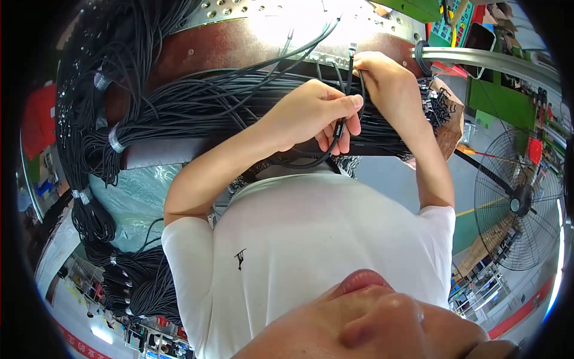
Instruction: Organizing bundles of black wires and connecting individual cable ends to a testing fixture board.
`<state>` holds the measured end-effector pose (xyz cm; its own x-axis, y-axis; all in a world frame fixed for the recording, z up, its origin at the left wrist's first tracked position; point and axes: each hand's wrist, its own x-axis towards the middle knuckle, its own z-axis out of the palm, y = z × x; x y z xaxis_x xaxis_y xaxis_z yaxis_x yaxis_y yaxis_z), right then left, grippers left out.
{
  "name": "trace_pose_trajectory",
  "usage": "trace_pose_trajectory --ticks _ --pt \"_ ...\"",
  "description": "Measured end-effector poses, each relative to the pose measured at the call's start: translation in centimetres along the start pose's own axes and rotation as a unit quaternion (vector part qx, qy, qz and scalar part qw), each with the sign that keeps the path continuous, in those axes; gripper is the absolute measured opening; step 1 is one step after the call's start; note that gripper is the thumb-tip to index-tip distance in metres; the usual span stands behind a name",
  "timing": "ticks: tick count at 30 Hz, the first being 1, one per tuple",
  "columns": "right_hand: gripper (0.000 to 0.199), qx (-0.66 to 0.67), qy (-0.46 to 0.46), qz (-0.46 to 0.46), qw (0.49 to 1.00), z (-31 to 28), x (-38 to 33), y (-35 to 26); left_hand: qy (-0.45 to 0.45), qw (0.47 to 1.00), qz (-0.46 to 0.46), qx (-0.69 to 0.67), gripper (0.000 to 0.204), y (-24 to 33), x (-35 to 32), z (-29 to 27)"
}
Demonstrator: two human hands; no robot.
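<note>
Thumb and curled fingers of my left hand (335, 110) grip a black cable (339, 128) that carries a small printed band. Below that hand the cable bends in a loop toward the left. My right hand (385, 75), just above and to the right, pinches at the upper part of the cable, close to a small connector end (353, 49) with coloured wires showing. Its fingertips partly hide what lies between them. Behind both hands runs a thick bundle of black cables (209, 96) along the front of the brown bench edge (227, 48).
Silver ties (116, 139) hold cable bunches hanging at the left. Perforated metal plates (230, 9) lie on the bench, under a bright glare. A pale curved rail (496, 58) extends right. Cable ends (439, 105) stick out beside brown paper. A large black fan (520, 200) stands right.
</note>
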<state>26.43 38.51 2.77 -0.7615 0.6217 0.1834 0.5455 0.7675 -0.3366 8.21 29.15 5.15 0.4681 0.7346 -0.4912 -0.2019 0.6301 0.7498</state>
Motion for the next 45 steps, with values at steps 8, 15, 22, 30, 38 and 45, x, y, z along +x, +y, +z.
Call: trace_pose_trajectory --ticks 8,15,22,30,38,45 --pt "0.017 0.095 0.171 -0.02 0.98 -0.3 -0.9 0.5 -0.087 0.978 -0.026 0.19 0.049 3.7 -1.3 1.0" --pt "0.009 0.198 0.044 0.112 0.973 0.7 -1.9 1.5 0.223 0.93 0.179 0.23 0.036 1.6 -2.8 -6.2" --pt "0.007 0.175 0.028 0.094 0.98 1.2 -1.6 2.3 0.364 0.9 0.229 0.078 0.028 1.6 4.1 -12.8" --pt "0.012 0.177 0.042 0.073 0.981 1.6 -1.7 2.2 0.127 0.774 0.404 0.47 0.028 6.0 6.6 -10.2" --pt "0.026 0.283 0.012 0.158 0.946 -1.2 1.7 6.3 -0.025 1.0 0.018 0.004 0.031 4.8 2.2 -10.8" --pt "0.025 -0.005 0.05 0.142 0.989 2.2 14.0 13.0 0.026 0.934 0.16 -0.318 0.02 5.2 6.6 -9.3"
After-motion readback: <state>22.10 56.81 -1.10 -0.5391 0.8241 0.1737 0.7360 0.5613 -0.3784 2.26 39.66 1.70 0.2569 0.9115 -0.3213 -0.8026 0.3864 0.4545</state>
